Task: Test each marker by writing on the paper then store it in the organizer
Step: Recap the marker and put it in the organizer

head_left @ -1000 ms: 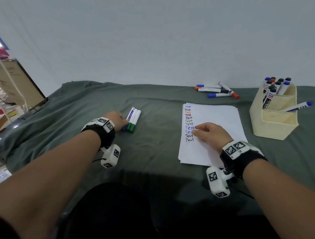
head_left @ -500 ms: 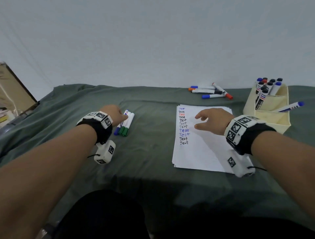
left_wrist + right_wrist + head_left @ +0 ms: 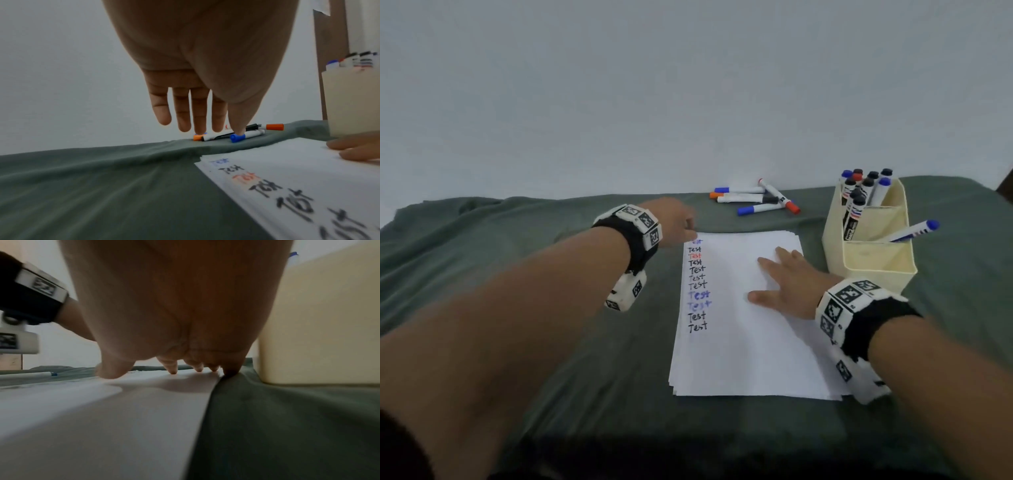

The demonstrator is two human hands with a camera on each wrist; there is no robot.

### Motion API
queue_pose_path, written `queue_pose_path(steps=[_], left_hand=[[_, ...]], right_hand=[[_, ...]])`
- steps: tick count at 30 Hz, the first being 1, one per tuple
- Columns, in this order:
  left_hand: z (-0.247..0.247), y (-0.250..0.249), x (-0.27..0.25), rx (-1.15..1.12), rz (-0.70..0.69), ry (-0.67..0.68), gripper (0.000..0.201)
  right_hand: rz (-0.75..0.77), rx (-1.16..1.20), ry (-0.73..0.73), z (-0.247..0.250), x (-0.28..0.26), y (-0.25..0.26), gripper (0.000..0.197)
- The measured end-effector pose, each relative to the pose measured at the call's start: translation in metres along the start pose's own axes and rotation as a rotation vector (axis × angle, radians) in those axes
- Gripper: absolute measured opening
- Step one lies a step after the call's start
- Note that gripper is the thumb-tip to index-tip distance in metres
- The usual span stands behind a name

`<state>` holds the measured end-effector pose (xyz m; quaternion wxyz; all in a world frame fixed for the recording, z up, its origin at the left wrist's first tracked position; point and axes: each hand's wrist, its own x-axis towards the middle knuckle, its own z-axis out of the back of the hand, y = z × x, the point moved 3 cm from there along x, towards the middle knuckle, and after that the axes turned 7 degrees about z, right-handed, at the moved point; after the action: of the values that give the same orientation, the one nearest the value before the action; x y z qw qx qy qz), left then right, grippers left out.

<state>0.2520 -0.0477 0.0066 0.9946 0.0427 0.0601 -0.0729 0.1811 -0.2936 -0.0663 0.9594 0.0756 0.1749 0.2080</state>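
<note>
A stack of white paper (image 3: 743, 346) lies on the green cloth, with a column of "Test" words (image 3: 697, 284) down its left side. My right hand (image 3: 774, 281) lies flat on the sheet with straight fingers, fingertips (image 3: 173, 369) touching the paper. My left hand (image 3: 683, 224) hovers over the paper's far left corner, empty, with fingers (image 3: 197, 116) straight and pointing at the loose markers (image 3: 755, 198) by the wall. The cream organizer (image 3: 873, 253) stands right of the paper with several capped markers (image 3: 861, 192) upright in its back compartment. One blue-capped marker (image 3: 914, 231) leans out of the front compartment.
A grey wall rises right behind the loose markers (image 3: 238, 134). The organizer's wall (image 3: 320, 321) stands close to my right little finger. Another marker (image 3: 26, 374) lies on the cloth left of the paper. The green cloth (image 3: 517, 240) is wrinkled at the far left.
My left hand has left the three markers on the left and moved right and forward to the paper's far corner. My right hand has uncurled and spread flat on the paper.
</note>
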Motion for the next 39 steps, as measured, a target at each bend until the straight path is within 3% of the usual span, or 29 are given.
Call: queue_pose_path(steps=[15, 18, 22, 28, 35, 39], left_hand=[[0.014, -0.120, 0.138, 0.067, -0.376, -0.121, 0.052], [0.011, -0.142, 0.149, 0.106, -0.476, -0.091, 0.049], [0.008, -0.160, 0.153, 0.215, -0.583, -0.136, 0.031], [0.017, -0.145, 0.139, 0.306, -0.624, -0.309, 0.025], [0.041, -0.088, 0.085, 0.289, -0.525, -0.394, 0.026], [0.053, -0.049, 0.042, 0.386, -0.475, -0.370, 0.022]], right_hand=[[-0.031, 0.059, -0.008, -0.009, 0.005, -0.011, 0.098], [-0.032, 0.040, 0.002, -0.011, 0.007, -0.010, 0.098], [-0.028, 0.043, 0.007, -0.011, 0.008, -0.011, 0.098], [-0.029, 0.043, 0.016, -0.010, 0.006, -0.011, 0.098], [-0.044, 0.073, -0.026, -0.002, 0.004, -0.009, 0.094], [-0.045, 0.075, -0.098, 0.003, 0.005, -0.010, 0.092]])
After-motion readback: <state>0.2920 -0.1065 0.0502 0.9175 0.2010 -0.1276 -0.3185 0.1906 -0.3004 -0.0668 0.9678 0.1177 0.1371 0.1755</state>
